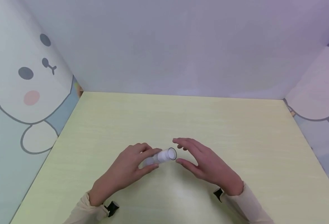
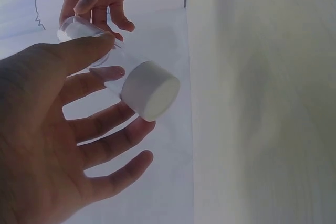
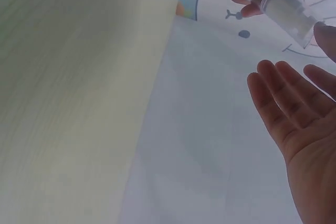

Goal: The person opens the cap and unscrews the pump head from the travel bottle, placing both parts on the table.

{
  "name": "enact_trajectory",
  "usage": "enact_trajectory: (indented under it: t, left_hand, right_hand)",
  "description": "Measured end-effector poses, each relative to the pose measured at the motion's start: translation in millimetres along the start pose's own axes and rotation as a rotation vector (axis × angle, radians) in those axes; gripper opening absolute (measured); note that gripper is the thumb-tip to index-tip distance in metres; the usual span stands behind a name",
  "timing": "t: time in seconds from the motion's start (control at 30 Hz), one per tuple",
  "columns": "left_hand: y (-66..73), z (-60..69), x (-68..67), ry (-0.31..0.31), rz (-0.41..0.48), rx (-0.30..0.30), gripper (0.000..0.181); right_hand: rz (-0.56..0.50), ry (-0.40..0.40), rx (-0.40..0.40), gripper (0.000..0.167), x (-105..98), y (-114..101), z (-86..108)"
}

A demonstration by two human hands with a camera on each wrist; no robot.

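A small clear cylindrical bottle [image 1: 163, 156] is held tilted above the table, its transparent end towards the right. My left hand [image 1: 128, 165] pinches its body between thumb and fingers. In the left wrist view a plain white end piece [image 2: 152, 90] shows on the lower end, with the other fingers spread behind it. Through the clear far end, seen in the right wrist view, a white inner part [image 3: 286, 11] is visible. Beside that end my right hand [image 1: 209, 165] is held with fingers extended and thumb apart; whether the thumb touches the bottle I cannot tell.
Beneath both hands lies a pale wooden table [image 1: 142, 115]. A plain light wall [image 1: 181, 49] stands behind it, and side panels with cartoon animal drawings [image 1: 31, 98] border it. Small black devices [image 1: 112, 208] sit at both wrists.
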State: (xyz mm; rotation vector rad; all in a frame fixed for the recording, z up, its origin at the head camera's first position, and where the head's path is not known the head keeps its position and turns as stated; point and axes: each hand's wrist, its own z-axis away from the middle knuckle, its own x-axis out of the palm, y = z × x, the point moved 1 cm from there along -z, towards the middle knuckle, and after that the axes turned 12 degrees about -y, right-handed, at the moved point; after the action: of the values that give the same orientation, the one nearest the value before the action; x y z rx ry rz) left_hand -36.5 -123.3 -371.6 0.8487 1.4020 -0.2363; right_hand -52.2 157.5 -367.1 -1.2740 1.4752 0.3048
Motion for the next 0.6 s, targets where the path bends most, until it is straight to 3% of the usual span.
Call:
enact_trajectory:
  t: [0.23,0.43,0.6]
  left_hand:
    - [4.3,-1.6,0.6,0.004,0.033,0.011,0.046]
    - [4.2,-2.6,3.0,-0.028,0.107,-0.006,0.046]
    - [5.1,-2.9,4.7,-0.026,0.171,0.013,0.043]
  right_hand:
    - [-0.074,-0.033,-0.011,0.048,1.1,-0.8,-0.5]
    - [-0.111,-0.048,-0.013,0.041,1.1,-1.6,-2.3]
    - [-0.149,-0.039,-0.036,0.034,1.8,-2.3,-4.2]
